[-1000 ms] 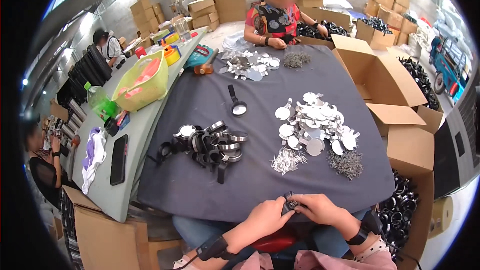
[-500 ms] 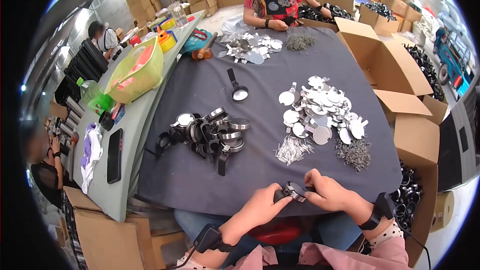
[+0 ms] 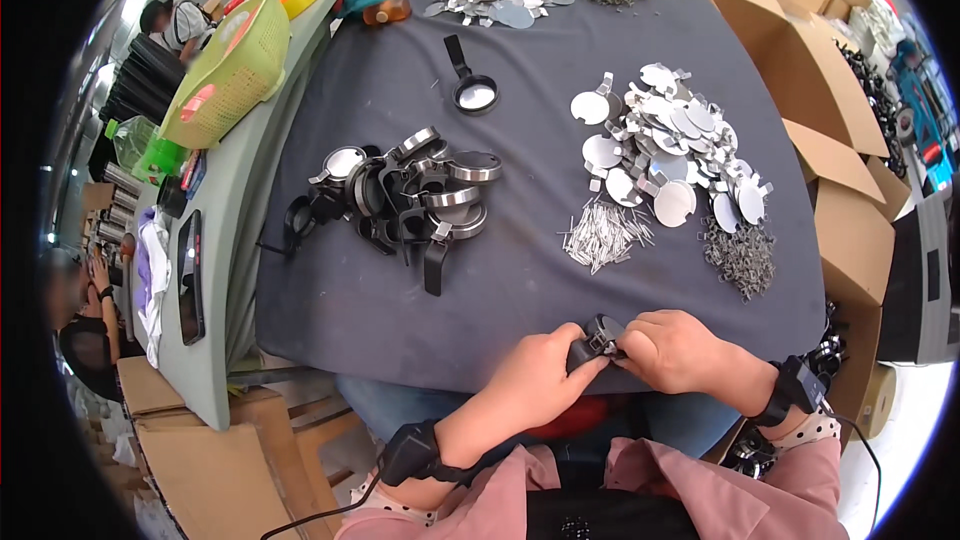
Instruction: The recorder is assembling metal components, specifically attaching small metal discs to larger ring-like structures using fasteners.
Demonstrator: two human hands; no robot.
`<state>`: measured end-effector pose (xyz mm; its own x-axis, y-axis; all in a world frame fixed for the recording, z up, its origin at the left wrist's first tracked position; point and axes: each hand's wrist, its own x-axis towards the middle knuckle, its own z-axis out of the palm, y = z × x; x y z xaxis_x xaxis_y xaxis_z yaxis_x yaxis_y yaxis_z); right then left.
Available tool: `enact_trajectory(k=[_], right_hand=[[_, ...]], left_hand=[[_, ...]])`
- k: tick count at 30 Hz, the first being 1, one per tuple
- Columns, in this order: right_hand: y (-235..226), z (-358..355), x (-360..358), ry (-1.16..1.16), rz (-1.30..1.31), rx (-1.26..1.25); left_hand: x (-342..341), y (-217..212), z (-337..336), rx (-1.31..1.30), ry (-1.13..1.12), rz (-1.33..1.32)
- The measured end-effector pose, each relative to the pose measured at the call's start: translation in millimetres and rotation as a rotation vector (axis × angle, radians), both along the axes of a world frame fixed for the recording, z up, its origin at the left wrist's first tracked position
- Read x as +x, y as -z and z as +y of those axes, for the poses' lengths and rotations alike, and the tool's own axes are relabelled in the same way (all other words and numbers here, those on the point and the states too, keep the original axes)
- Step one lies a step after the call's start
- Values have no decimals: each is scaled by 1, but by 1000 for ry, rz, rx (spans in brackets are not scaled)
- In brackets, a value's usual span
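Grey cloth-covered table [image 3: 520, 270], parts in heaps.
Black-and-silver clamps [image 3: 410, 195] lie left of centre; metal discs [image 3: 670, 155], pins [image 3: 603, 235] and clips [image 3: 740, 255] toward the right edge.

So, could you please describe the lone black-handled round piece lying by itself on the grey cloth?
On the grey-covered table, look beyond the heap of black and silver parts, toward the far end. The single piece lies alone there: a shiny round disc in a black ring, with one straight black handle pointing away.

Pink top w/ white polka-dot cuffs. Black strap-on devices on both wrists, thin black cable off each. Left hand [image 3: 535, 375] & right hand [image 3: 680, 350] bare, no gloves.
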<state>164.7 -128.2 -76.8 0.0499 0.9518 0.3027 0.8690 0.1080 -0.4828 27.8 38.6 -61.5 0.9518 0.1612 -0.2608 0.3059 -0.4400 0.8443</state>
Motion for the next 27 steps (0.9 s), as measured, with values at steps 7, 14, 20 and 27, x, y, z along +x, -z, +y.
enact_trajectory(k=[7,14,20,27], right_hand=[[4,7,3,-7,-58,27],[-1,10,13,-132,-131,-27],[2,5,6,-28,-71,-130],[6,4,2,21,-59,-127]], left_hand=[[-1,3,1,-38,19,16],[0,2,1,-66,29,52],[1,6,-1,-64,58,46],[4,4,-5,-23,91,119]])
